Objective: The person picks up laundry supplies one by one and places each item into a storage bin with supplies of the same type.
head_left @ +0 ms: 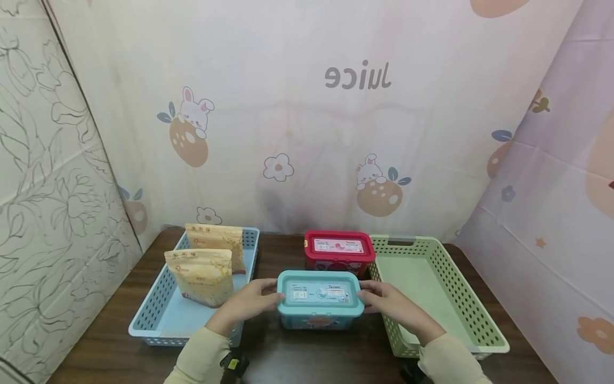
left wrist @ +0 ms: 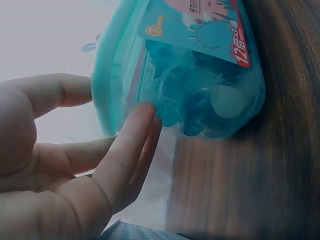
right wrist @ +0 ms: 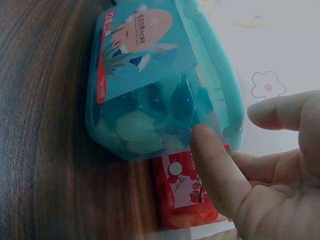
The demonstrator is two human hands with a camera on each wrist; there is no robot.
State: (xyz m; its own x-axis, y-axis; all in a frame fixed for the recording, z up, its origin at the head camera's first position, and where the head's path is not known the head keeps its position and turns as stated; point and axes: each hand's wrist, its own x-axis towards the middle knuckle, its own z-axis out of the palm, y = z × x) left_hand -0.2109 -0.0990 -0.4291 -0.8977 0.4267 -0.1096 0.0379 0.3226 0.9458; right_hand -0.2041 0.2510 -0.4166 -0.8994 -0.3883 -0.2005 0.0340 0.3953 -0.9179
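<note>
A teal lidded tub of laundry pods (head_left: 320, 300) stands on the dark wooden table, between both hands. My left hand (head_left: 248, 303) touches its left end, thumb at the lid's rim and the other fingers fairly straight along the side. At the opposite end, my right hand (head_left: 384, 300) has its fingers extended against the tub. In the right wrist view, the right thumb (right wrist: 280, 112) looks slightly apart from the lid. Rounded pods (left wrist: 190, 100) show through the clear side wall. Just behind stands a similar red tub (head_left: 339, 261).
On the left, a blue perforated basket (head_left: 144, 314) holds two yellow pouches (head_left: 203, 277) (head_left: 221, 240) standing upright. A green perforated basket (head_left: 436, 282) lies on the right, close to the red tub. A printed curtain (head_left: 307, 133) hangs behind the table (head_left: 307, 357).
</note>
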